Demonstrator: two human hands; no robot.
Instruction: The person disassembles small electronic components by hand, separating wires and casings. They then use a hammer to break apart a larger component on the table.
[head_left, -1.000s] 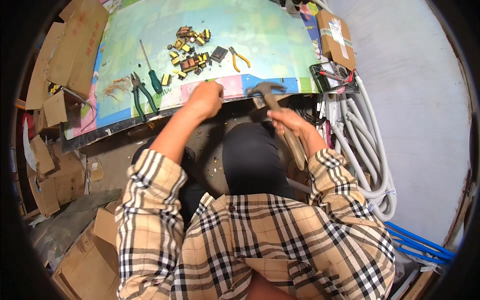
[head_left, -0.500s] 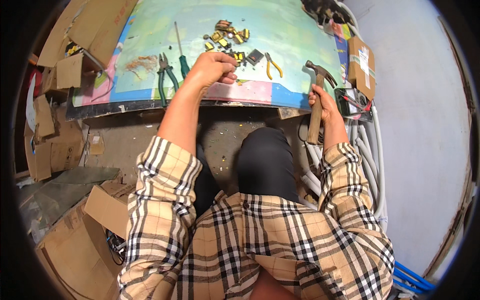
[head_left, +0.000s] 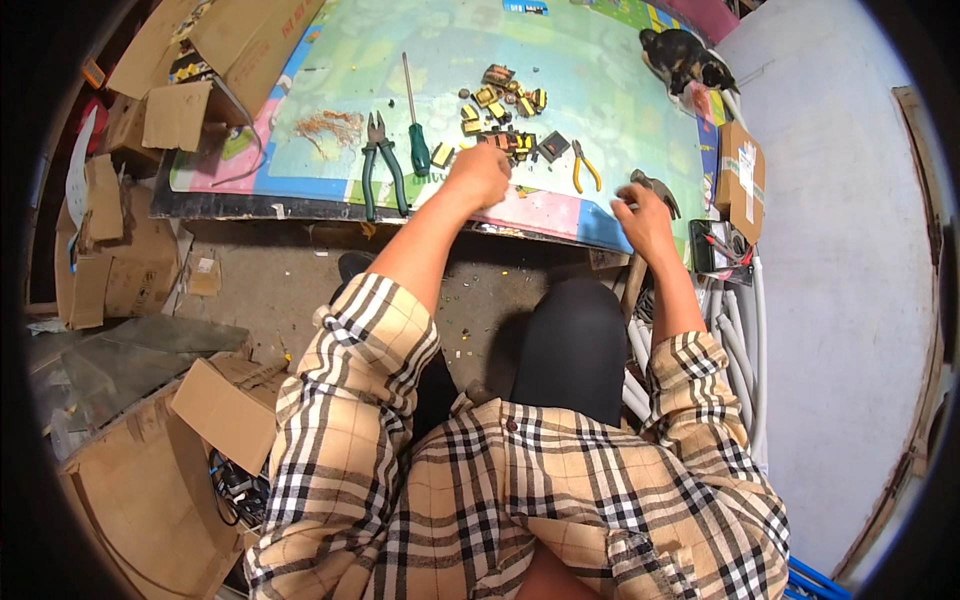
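My left hand (head_left: 482,178) is at the near side of a pile of small yellow-and-black transformers (head_left: 512,145). Its fingers are curled, and what they hold, if anything, is hidden behind the hand. My right hand (head_left: 648,218), fingers apart, is over a claw hammer (head_left: 657,190). The hammer's head lies on the table and its wooden handle (head_left: 633,287) sticks out past the front edge. Between the hands lie a flat dark block (head_left: 553,147) and small yellow-handled pliers (head_left: 586,168). Left of my left hand are a green-handled screwdriver (head_left: 417,140) and large green-handled pliers (head_left: 383,168).
The table (head_left: 330,90) has a colourful sheet on it. A tangle of copper wire (head_left: 332,126) lies at its left. A cat (head_left: 685,62) lies at the far right corner, near a cardboard box (head_left: 740,180). Open cartons (head_left: 225,400) stand at left; white pipes (head_left: 740,330) lie at right.
My right hand has let go of the hammer, which now lies on the table's edge. My left hand has lowered to the transformer pile. The view has shifted slightly.
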